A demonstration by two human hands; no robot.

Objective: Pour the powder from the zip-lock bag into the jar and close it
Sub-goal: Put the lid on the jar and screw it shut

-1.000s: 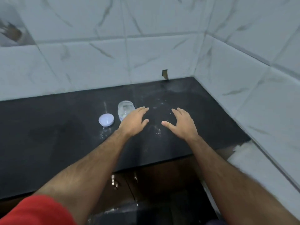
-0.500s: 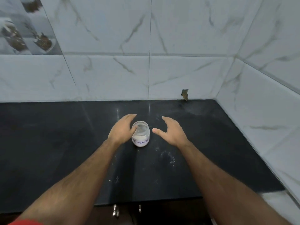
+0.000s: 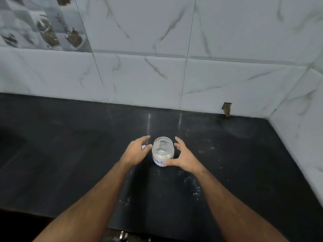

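Upper left of frame: decorative tile (image 3: 43, 23) with a dark printed pattern, set in the white marble-look wall tiles (image 3: 139, 75) that run across the top and down the right edge. Black countertop (image 3: 61, 145) fills the middle and lower frame. Left hand (image 3: 135, 151) sits just left of centre, fingers straight-ish and spread, thumb tip close to the jar's left side; contact can't be told. A small white bit (image 3: 143, 147) peeks out behind the left hand's fingers, too hidden to identify. Jar (image 3: 162, 151) stands upright on the countertop at frame centre, between both hands, mouth open with no lid on it, white powder in the lower part, a handwritten label on the front partly covered by the right thumb. Right hand (image 3: 185, 158) just right of the jar, fingers spread and slightly bent, thumb at the jar's lower front, seems to touch. White powder specks (image 3: 196, 192) scattered on the countertop below and right of the jar, more at lower centre. Chipped notch (image 3: 226, 109) in the wall tile at right, at counter level.
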